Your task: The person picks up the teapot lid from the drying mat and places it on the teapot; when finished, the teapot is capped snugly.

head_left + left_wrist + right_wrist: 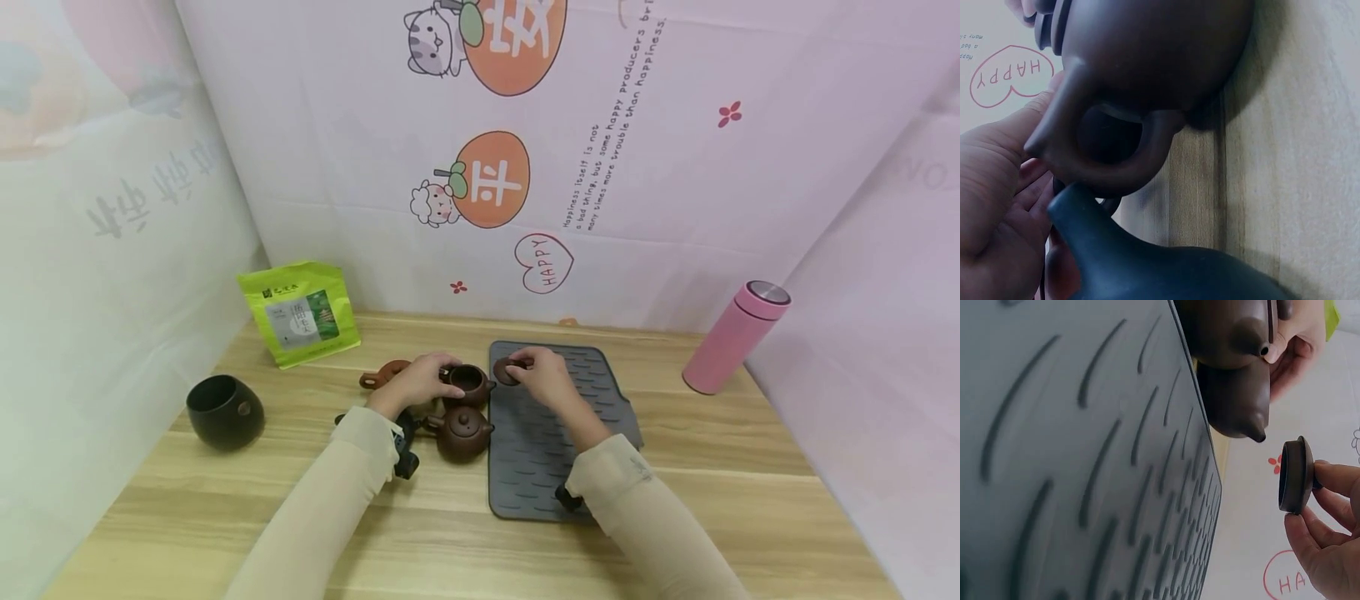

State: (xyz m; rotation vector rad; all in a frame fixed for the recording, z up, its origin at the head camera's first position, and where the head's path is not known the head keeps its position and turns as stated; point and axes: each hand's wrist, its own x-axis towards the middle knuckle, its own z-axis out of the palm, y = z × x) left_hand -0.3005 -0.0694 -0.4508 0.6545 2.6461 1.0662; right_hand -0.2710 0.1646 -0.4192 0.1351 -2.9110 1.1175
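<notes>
My left hand point(423, 382) grips a lidless dark brown teapot point(477, 395) at its handle side, thumb against the body. The round mouth of that pot faces up. Over the grey mat, my right hand point(546, 377) pinches a small brown teapot lid point(1297, 475) by its knob, the hollow underside turned toward the pots in the right wrist view. Just nearer me than the lidless pot stands a lidded brown teapot point(459, 442), whose loop handle fills much of the left wrist view. A dark blue-green spouted piece point(1166, 269) shows below it there.
A reddish-brown teapot point(390, 372) sits partly behind my left hand. The grey ridged mat point(525, 467) lies right of the pots. A black cup point(225, 412) and a green tea pouch point(300, 315) stand left; a pink bottle point(735, 340) is at the right.
</notes>
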